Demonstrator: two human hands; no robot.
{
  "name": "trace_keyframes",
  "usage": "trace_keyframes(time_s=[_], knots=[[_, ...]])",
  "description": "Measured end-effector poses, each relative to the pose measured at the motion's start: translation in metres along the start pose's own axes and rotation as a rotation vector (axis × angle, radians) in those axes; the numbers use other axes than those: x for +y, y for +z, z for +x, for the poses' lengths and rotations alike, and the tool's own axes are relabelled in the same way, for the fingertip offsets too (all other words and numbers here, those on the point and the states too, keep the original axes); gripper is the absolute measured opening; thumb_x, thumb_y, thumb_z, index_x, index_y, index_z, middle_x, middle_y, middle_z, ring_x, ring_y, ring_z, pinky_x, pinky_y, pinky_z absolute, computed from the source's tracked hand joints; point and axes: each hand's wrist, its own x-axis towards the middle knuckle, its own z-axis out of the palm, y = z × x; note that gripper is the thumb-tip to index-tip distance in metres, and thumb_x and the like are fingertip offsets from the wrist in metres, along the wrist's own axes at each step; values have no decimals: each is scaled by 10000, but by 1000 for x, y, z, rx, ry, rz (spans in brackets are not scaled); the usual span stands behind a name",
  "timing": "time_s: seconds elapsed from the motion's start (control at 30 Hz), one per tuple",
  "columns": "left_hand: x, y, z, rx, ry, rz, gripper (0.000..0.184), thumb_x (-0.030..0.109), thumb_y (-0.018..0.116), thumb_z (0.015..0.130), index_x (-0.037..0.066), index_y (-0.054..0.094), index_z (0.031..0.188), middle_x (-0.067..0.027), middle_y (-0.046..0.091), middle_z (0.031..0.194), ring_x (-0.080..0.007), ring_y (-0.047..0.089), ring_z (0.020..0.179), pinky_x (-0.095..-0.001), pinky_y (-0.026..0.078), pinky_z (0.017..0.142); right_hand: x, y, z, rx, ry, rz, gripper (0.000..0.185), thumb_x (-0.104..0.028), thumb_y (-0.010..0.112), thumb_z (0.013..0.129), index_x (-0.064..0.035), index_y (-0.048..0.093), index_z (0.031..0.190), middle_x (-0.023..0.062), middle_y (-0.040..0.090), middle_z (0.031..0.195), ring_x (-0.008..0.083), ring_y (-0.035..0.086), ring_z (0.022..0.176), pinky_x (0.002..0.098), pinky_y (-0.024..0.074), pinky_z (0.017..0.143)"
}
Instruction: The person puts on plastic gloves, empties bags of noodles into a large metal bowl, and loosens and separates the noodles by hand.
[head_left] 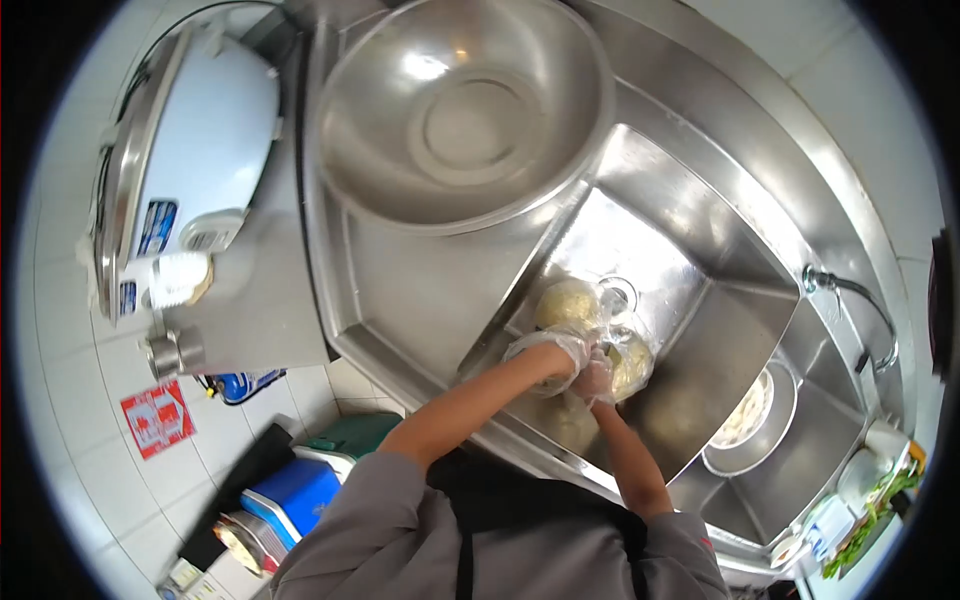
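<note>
steel sink [655, 235]: right hand [597, 382] clamped on pale-filled clear bag [632, 368]; left hand [568, 345], grip unclear

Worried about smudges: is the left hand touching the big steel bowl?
Apart: the head view shows a clear gap between the left hand and steel bowl.

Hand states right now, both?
Left hand: gloved, by the clear plastic bag; open or closed can't be told.
Right hand: gloved, at the same bag; grip can't be told.
</note>
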Motion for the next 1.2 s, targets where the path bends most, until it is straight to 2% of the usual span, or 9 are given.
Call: trace_keyframes(time_s=[0.2, 0.33, 0.43, 0.6, 0.7, 0.8, 0.97, 1.03, 1.2], knots=[[14, -79, -185, 845, 506, -170, 451, 138, 481, 855, 182, 405, 1298, -75, 395, 1327, -269, 463, 1124, -353, 354, 938, -77, -80, -27, 57, -147, -55, 376, -240, 657, 666, -52, 548, 972, 176, 606, 927, 334, 579, 867, 412, 454, 754], [-31, -143, -233, 1408, 223, 466, 467, 174, 576, 793, 201, 474, 1248, -77, 438, 1295, -223, 463, 1136, -407, 298, 974, -106, -168, -59, 98, -152, -75, 385, -196, 672, 639, -60, 528, 969, 169, 600, 857, 333, 585, 802, 422, 452, 700], [-110, -155, -198, 1007, 82, 509, 442, 225, 582, 786, 231, 501, 1221, -54, 446, 1289, -186, 433, 1166, -431, 264, 999, -153, -235, -85, 280, -245, -47, 389, -136, 670, 594, -74, 545, 956, 171, 594, 856, 352, 568, 796, 408, 449, 716], [-106, -110, -219, 930, 155, 572, 427, 363, 540, 816, 272, 485, 1229, -29, 473, 1265, -168, 414, 1181, -441, 203, 1042, -251, -300, -134, 576, -234, -95, 343, -113, 662, 549, -92, 615, 888, 117, 596, 884, 307, 550, 829, 391, 441, 751], [-78, -121, -285, 431, 286, 39, 521, 356, 600, 805, 236, 427, 1281, -46, 376, 1350, -274, 385, 1194, -460, 324, 987, -310, -318, -154, 624, -333, -94, 345, -135, 664, 554, -116, 622, 896, 97, 584, 885, 296, 544, 853, 398, 431, 773], [-97, -136, -336, 564, 415, -720, 602, 222, 659, 776, 185, 387, 1312, -36, 370, 1354, -253, 409, 1163, -391, 399, 942, -342, -308, -129, 781, -660, -331, 326, -152, 678, 559, -119, 623, 878, 89, 577, 873, 298, 540, 846, 393, 436, 763], [-164, -174, -357, 1095, 578, -540, 550, 177, 616, 821, 100, 374, 1310, -86, 404, 1325, -189, 408, 1187, -321, 343, 987, -359, -234, -24, 562, -866, -555, 258, -153, 653, 624, -87, 618, 871, 78, 592, 861, 268, 547, 902, 402, 423, 806], [-176, -170, -355, 980, 628, -605, 500, 148, 589, 838, 84, 393, 1293, -85, 407, 1322, -192, 420, 1176, -309, 348, 981, -348, -205, 12, 301, -947, -587, 212, -171, 642, 654, -76, 617, 842, 91, 605, 814, 260, 569, 839, 374, 449, 742], [-165, -161, -344, 769, 595, -603, 383, 131, 532, 868, 80, 455, 1239, -81, 474, 1259, -212, 482, 1117, -305, 376, 961, -360, -203, -5, 93, -379, -167, 347, -231, 692, 639, -21, 606, 901, 157, 605, 851, 281, 570, 844, 384, 444, 761]])
